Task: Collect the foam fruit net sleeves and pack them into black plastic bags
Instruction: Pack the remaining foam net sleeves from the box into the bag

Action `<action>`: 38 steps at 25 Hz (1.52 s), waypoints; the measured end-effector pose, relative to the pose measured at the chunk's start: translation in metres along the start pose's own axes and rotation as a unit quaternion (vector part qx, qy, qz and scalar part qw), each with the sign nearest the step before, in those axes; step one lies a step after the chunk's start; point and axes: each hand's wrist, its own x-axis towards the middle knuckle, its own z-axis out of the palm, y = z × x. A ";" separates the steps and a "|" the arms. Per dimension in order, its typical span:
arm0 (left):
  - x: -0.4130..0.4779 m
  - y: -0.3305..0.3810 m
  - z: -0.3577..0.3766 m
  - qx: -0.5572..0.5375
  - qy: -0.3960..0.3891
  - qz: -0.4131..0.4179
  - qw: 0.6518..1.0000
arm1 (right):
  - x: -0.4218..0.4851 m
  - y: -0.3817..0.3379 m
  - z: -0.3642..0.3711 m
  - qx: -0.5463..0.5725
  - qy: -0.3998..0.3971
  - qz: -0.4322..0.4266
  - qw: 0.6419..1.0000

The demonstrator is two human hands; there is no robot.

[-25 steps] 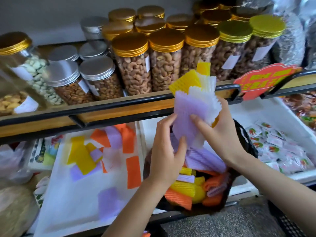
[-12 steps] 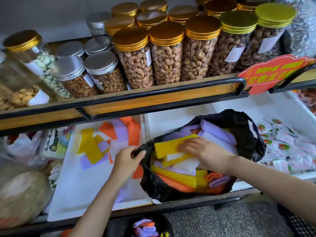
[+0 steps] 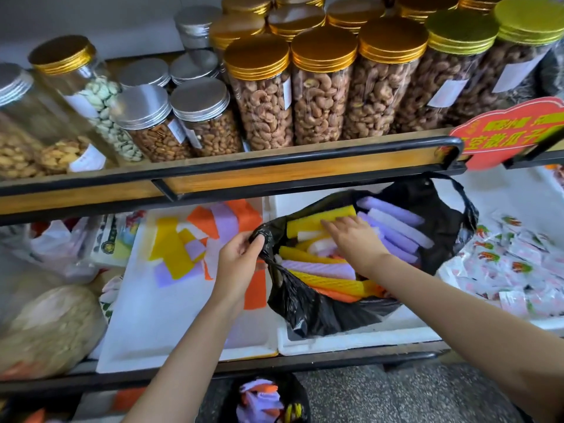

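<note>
Head view: stack held up at shelf a second ago now down inside black bag (image 3: 320,312). Right hand (image 3: 354,242) flat, fingers straight and close, pressing ribbed foam sleeves (image 3: 320,267): yellow, purple, orange, white strips. Left hand (image 3: 241,257) pinches crinkled glossy rim, bunched tighter than before. Loose sleeves (image 3: 174,254) lie in white tray (image 3: 171,315) beside bag.

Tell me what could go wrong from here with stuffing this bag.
1. The black bag looks nearly full. As the right hand presses flat on the foam sleeves, springy ones may pop back over the rim.
2. The left hand grips only one spot of the rim, so the slack rest could sag and spill.
3. The loose sleeves in the white tray may not fit.
</note>
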 end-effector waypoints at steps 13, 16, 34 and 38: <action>0.030 -0.029 -0.067 0.205 -0.088 0.140 0.965 | -0.013 -0.110 -0.109 0.396 0.248 0.000 0.884; 0.044 -0.083 -0.131 0.329 -0.080 0.128 0.932 | 0.003 -0.173 -0.087 0.374 0.203 -0.078 0.901; 0.079 -0.237 -0.179 0.183 -0.057 -0.329 0.925 | 0.077 -0.249 0.160 0.379 -0.167 0.212 0.885; 0.089 -0.231 -0.210 0.240 -0.023 -0.235 0.942 | 0.079 -0.256 0.165 0.276 -0.193 0.272 0.901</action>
